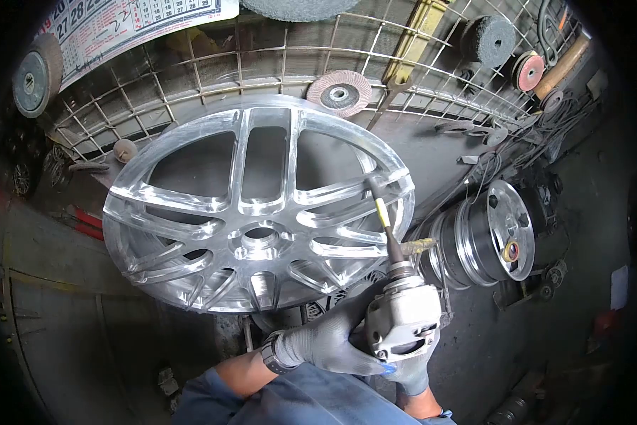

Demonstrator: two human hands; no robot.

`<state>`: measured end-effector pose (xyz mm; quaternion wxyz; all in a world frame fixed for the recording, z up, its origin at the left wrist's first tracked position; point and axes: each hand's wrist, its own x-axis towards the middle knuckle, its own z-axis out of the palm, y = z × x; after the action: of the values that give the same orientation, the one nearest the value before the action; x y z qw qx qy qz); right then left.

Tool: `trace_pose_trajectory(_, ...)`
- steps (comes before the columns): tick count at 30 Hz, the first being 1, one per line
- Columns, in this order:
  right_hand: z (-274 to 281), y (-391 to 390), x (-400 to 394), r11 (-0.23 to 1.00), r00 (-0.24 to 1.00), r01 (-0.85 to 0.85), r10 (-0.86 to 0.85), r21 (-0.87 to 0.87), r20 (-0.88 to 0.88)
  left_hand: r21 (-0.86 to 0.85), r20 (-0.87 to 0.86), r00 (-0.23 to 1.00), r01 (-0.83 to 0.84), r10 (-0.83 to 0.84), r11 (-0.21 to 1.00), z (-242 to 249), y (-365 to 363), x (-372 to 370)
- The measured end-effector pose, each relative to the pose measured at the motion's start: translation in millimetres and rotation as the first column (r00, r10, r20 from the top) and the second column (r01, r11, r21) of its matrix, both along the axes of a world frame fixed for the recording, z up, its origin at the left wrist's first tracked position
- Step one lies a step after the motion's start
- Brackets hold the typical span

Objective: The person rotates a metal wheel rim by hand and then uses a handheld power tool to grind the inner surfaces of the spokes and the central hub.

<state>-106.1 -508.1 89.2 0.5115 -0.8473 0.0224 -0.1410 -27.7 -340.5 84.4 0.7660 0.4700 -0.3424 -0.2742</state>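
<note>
A large bare-metal wheel rim [262, 244] with several polished spokes stands in front of me, its face tilted up. My left hand [336, 336], in a grey glove with a watch at the wrist, is wrapped round the left side of a straight grinder [403, 315]. From below and to the right, my right hand [416, 372], also gloved, grips the same tool; its fingers are mostly hidden behind the body. The grinder's long shaft [383, 216] points up and away, and its dark tip overlaps a spoke near the rim's right edge.
Behind the rim runs a wire mesh [262, 53] hung with a flap disc [339, 93], a grey abrasive wheel [488, 41] and a calendar [134, 32]. To the right, another shiny wheel [506, 230] holds a roll of tape [511, 251]. Cables [527, 134] lie tangled beyond it.
</note>
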Motion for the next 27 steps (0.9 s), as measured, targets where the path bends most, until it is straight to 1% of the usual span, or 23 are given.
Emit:
trace_pose_trajectory(1,0.3,2.0,1.7,0.998,0.999,-0.047,0.047,0.052,-0.007,0.001,-0.002,1.000,-0.001,0.001,1.000,-1.2,2.3,-2.3)
trace_pose_trajectory(2,1.0,3.9,3.1,0.990,0.995,-0.092,0.094,0.106,-0.013,-0.015,-0.079,0.997,0.003,-0.004,1.000,-2.0,5.3,-5.6)
trace_pose_trajectory(3,4.0,6.0,4.9,0.987,0.991,-0.129,0.132,0.094,-0.019,-0.030,-0.154,0.988,0.005,-0.010,1.000,-3.3,7.9,-9.1)
trace_pose_trajectory(4,5.1,8.2,7.5,0.987,0.991,-0.130,0.132,0.096,-0.020,-0.029,-0.155,0.988,0.005,-0.009,1.000,-8.9,9.9,-13.0)
trace_pose_trajectory(5,5.7,10.7,9.9,0.985,0.984,-0.173,0.174,-0.022,0.044,-0.063,-0.357,0.931,0.060,-0.079,0.996,-18.9,11.5,-17.3)
trace_pose_trajectory(6,5.7,11.9,11.6,0.968,0.970,-0.207,0.222,-0.142,0.101,-0.108,-0.540,0.828,0.105,-0.147,0.989,-27.2,12.6,-20.4)
trace_pose_trajectory(7,2.8,9.3,13.6,0.938,0.950,-0.222,0.269,-0.265,0.157,-0.162,-0.695,0.686,0.139,-0.213,0.977,-32.6,12.9,-22.1)
trace_pose_trajectory(8,4.2,9.4,14.0,0.939,0.951,-0.221,0.268,-0.264,0.157,-0.196,-0.754,0.613,0.131,-0.234,0.972,-34.7,12.0,-23.9)
trace_pose_trajectory(10,7.8,9.5,13.5,0.950,0.960,-0.245,0.266,-0.192,0.091,-0.173,-0.689,0.695,0.114,-0.203,0.978,-29.2,9.9,-23.3)
trace_pose_trajectory(11,3.6,7.4,9.3,0.975,0.973,-0.220,0.222,-0.039,0.059,-0.143,-0.595,0.786,0.103,-0.168,0.984,-24.1,7.5,-20.2)
trace_pose_trajectory(12,0.0,1.6,3.3,0.982,0.983,-0.185,0.186,-0.024,0.011,-0.107,-0.441,0.890,0.078,-0.118,0.991,-16.1,3.8,-15.1)
trace_pose_trajectory(14,2.0,4.8,-2.5,0.984,0.999,-0.030,0.033,0.174,-0.018,-0.065,-0.131,0.991,0.028,-0.036,0.997,-5.2,-2.5,-3.5)
trace_pose_trajectory(16,1.1,-0.3,7.0,0.999,0.990,-0.034,0.031,0.015,0.140,-0.050,0.070,0.998,0.005,-0.001,0.999,-0.9,-9.9,4.8)
trace_pose_trajectory(17,7.3,-6.9,10.8,0.972,0.982,-0.072,0.108,-0.222,0.152,-0.053,0.096,0.995,0.005,0.000,0.999,-1.0,-12.2,7.3)
trace_pose_trajectory(18,12.2,-11.6,12.4,0.889,0.972,-0.102,0.185,-0.446,0.146,-0.055,0.096,0.995,0.004,0.002,0.998,0.8,-11.1,9.8)
trace_pose_trajectory(20,9.6,-10.6,14.2,0.905,0.966,-0.124,0.204,-0.407,0.161,0.001,0.216,0.976,-0.007,0.006,1.000,2.2,-6.6,13.3)
trace_pose_trajectory(21,7.7,-8.7,14.7,0.920,0.959,-0.145,0.221,-0.364,0.177,0.003,0.214,0.977,-0.010,0.009,1.000,1.1,-4.6,11.2)
trace_pose_trajectory(22,7.8,-1.7,11.6,0.921,0.959,-0.148,0.222,-0.360,0.174,-0.024,-0.042,0.998,0.036,-0.037,0.999,-1.2,-2.5,5.3)
trace_pose_trajectory(23,8.8,8.7,6.1,0.995,0.992,-0.100,0.102,-0.022,0.079,-0.064,-0.292,0.952,0.071,-0.087,0.995,-4.0,-0.7,-2.0)
trace_pose_trajectory(24,8.4,13.9,1.2,0.951,0.998,0.000,0.017,0.308,-0.052,-0.111,-0.520,0.843,0.094,-0.139,0.989,-6.6,0.5,-8.8)
trace_pose_trajectory(25,1.2,9.9,-1.3,0.962,0.994,-0.032,0.058,0.270,-0.088,-0.164,-0.711,0.677,0.105,-0.191,0.981,-8.5,1.3,-14.0)
trace_pose_trajectory(26,-4.8,4.7,0.5,0.962,0.994,-0.032,0.058,0.273,-0.089,-0.217,-0.852,0.466,0.102,-0.240,0.971,-9.4,1.7,-16.3)
trace_pose_trajectory(27,-10.3,-0.7,2.3,0.985,0.986,-0.165,0.165,0.046,-0.004,-0.240,-0.881,0.398,0.089,-0.255,0.967,-13.8,2.4,-19.3)
